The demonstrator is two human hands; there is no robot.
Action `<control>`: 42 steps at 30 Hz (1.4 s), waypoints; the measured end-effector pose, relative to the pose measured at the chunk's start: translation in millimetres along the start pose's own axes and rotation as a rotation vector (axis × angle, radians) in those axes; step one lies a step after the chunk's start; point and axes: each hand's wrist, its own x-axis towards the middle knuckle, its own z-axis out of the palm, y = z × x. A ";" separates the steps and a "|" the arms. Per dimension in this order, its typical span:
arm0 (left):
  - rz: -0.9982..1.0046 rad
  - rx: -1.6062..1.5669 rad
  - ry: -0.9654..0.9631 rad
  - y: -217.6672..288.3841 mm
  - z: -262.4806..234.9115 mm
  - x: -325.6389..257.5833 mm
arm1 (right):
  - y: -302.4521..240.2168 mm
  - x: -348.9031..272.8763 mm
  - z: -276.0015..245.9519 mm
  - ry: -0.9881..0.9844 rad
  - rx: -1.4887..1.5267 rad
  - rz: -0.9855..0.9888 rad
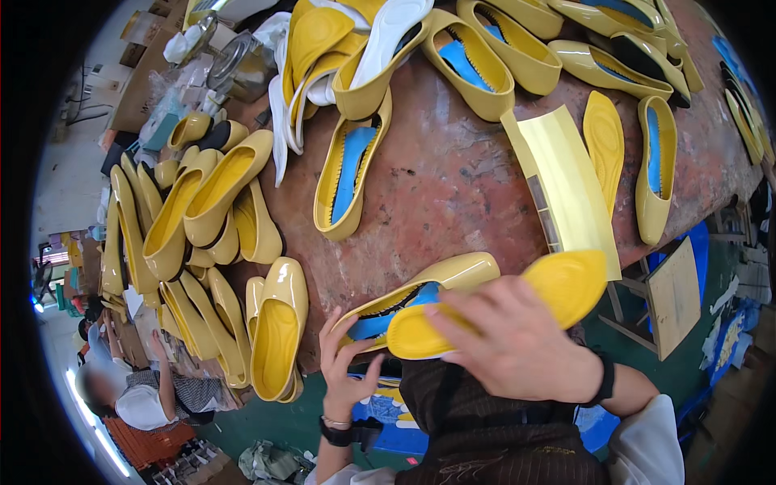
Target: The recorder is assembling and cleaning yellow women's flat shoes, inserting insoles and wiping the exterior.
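Note:
My right hand (509, 343) grips a yellow insole (567, 293) across its middle, fingers on top. The insole is held above a glossy yellow flat shoe (462, 272), covering part of its opening. Blue lining and a dark stitched edge show inside that shoe. My left hand (347, 368) is curled round the shoe's near left end, with the thumb below and fingers along the rim. To the right, a shiny pale-yellow sheet (570, 186) lies beside another loose yellow insole (604, 145).
Finished-looking shoes with yellow insoles (279, 339) are heaped on the left of the worn reddish table (436, 194). Shoes with blue inside (352, 174) lie toward the back, near stacked insoles (319, 40). A wooden stool (675, 299) stands at right. Another person (149, 396) is at lower left.

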 end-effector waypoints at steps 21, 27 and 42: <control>-0.207 -0.615 0.351 -5.9 38.0 -12.6 | -14.5 51.1 131.4 -0.165 0.325 0.026; -0.174 -0.586 0.293 -16.8 37.4 -16.0 | -23.8 47.9 135.0 -0.148 0.197 0.018; -0.233 -0.536 0.319 -16.1 34.2 -6.0 | -26.5 49.5 134.9 -0.367 0.099 -0.098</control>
